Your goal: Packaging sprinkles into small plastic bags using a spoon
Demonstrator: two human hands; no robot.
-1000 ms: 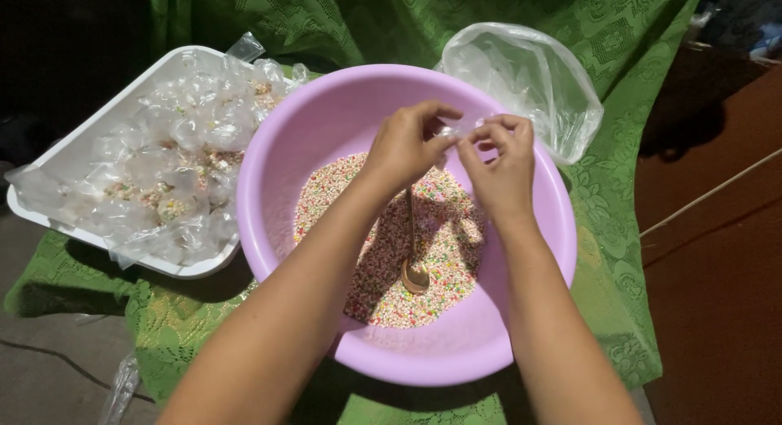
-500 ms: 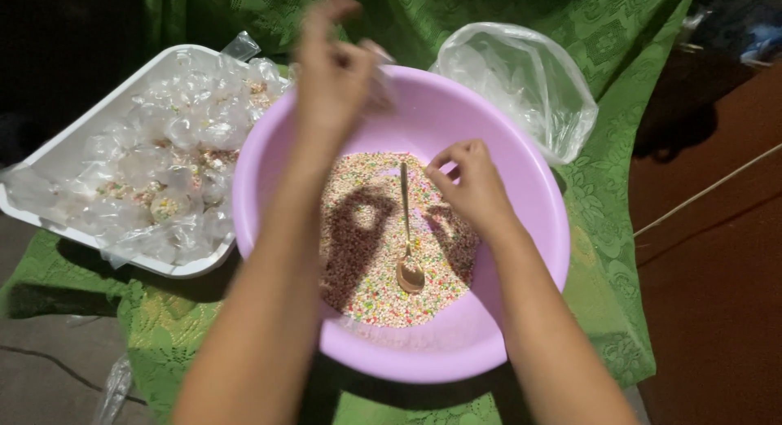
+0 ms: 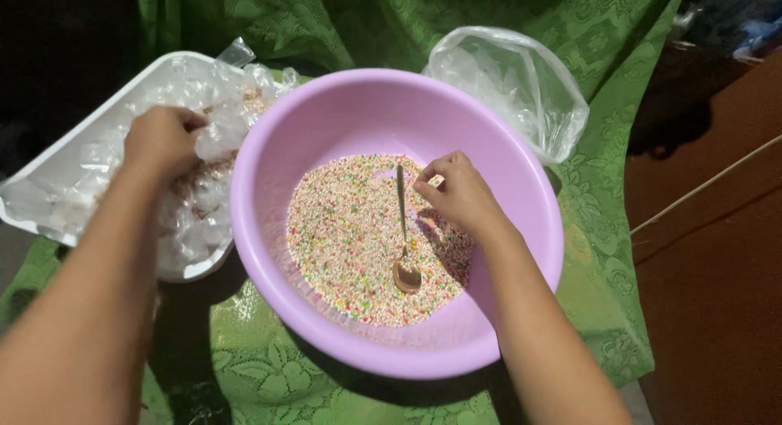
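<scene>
A wide lilac plastic basin (image 3: pixel 269 156) holds a layer of tiny multicoloured sprinkles (image 3: pixel 342 230). A small metal spoon (image 3: pixel 403 238) lies in them, bowl end towards me. My right hand (image 3: pixel 456 193) is inside the basin, fingers pinched close to the spoon's handle tip; whether it grips the handle is unclear. My left hand (image 3: pixel 163 136) is over the white tray (image 3: pixel 73 144) to the left, fingers closed on one small clear filled packet (image 3: pixel 216 136) among several.
A clear plastic bag (image 3: pixel 513 87) with its mouth open stands behind the basin at the right. Everything rests on a green patterned cloth (image 3: pixel 603 254). A brown surface (image 3: pixel 717 295) lies beyond the cloth on the right.
My left hand has swung from above the basin out to the tray of packets. My right hand has dropped lower into the basin beside the spoon handle.
</scene>
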